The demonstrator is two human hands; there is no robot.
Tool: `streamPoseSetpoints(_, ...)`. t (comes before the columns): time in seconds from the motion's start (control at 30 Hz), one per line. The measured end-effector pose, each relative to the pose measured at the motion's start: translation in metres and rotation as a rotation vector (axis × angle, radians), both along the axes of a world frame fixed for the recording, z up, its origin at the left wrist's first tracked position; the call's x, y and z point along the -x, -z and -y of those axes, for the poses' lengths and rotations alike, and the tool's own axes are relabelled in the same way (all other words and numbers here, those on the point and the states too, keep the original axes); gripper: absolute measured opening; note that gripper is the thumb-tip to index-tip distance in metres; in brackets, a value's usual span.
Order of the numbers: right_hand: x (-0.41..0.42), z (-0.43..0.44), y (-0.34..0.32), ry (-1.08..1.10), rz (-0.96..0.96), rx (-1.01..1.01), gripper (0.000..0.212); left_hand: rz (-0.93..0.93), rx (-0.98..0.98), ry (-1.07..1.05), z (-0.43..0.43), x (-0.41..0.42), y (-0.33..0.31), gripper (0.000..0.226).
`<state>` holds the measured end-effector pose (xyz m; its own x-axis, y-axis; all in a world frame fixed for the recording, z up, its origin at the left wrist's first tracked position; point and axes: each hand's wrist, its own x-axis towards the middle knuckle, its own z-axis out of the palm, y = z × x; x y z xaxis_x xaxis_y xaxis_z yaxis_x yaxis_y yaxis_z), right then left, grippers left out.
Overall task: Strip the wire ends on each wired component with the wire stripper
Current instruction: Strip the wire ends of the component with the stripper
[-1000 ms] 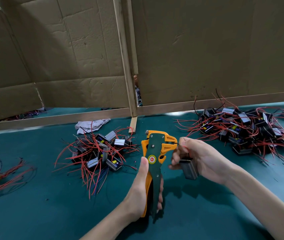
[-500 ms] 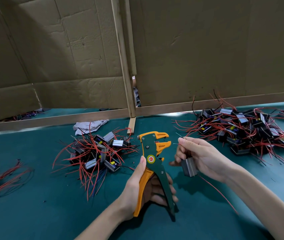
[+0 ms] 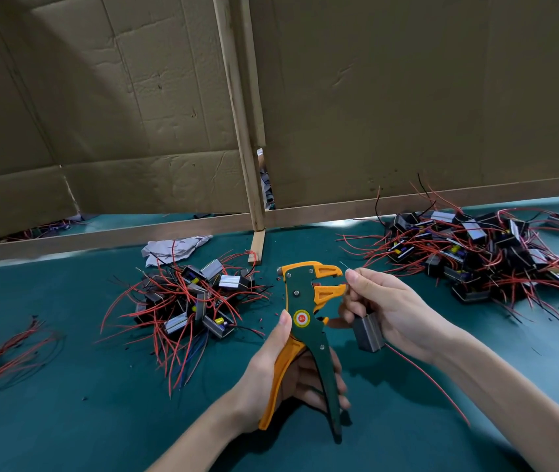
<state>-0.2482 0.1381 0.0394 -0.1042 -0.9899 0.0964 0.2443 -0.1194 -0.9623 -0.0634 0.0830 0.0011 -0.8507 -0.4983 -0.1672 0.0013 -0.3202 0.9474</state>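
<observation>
My left hand point(image 3: 283, 376) grips the green and orange wire stripper point(image 3: 305, 321) upright at the centre, its handles spread and its orange jaws apart. My right hand point(image 3: 394, 311) holds a small grey boxed component point(image 3: 368, 333) just right of the jaws. Its thumb and forefinger pinch a thin wire whose bare tip point(image 3: 343, 264) sticks up beside the upper jaw. A red wire point(image 3: 431, 386) from the component trails down to the right.
A pile of wired components point(image 3: 193, 301) with red wires lies to the left of the stripper, a larger pile point(image 3: 482, 253) at the right rear. More loose wired parts point(image 3: 2, 352) sit at the far left. A crumpled cloth point(image 3: 172, 248) and cardboard partitions point(image 3: 407, 97) stand behind.
The stripper's handles went from squeezed together to spread, and the jaws parted. My right hand drew the wire end out of the jaws; its tip now shows bare. A red wire now hangs free.
</observation>
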Motion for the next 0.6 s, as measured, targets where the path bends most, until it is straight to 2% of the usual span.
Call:
streamPoseSetpoints(0.33,0.001,0.003,-0.002,0.047,0.049,-0.003,0.033,-0.013,0.026,0.047,-0.005,-0.003,0.0,0.085)
streamPoseSetpoints(0.5,0.007,0.009,0.008,0.038,0.136,-0.051,0.026,-0.023,0.016,0.03,-0.003,-0.003,0.002,0.085)
streamPoseSetpoints(0.6,0.005,0.014,0.019,0.076,-0.139,-0.157,0.026,-0.026,0.011,0.012,-0.004,-0.003,0.002,0.086)
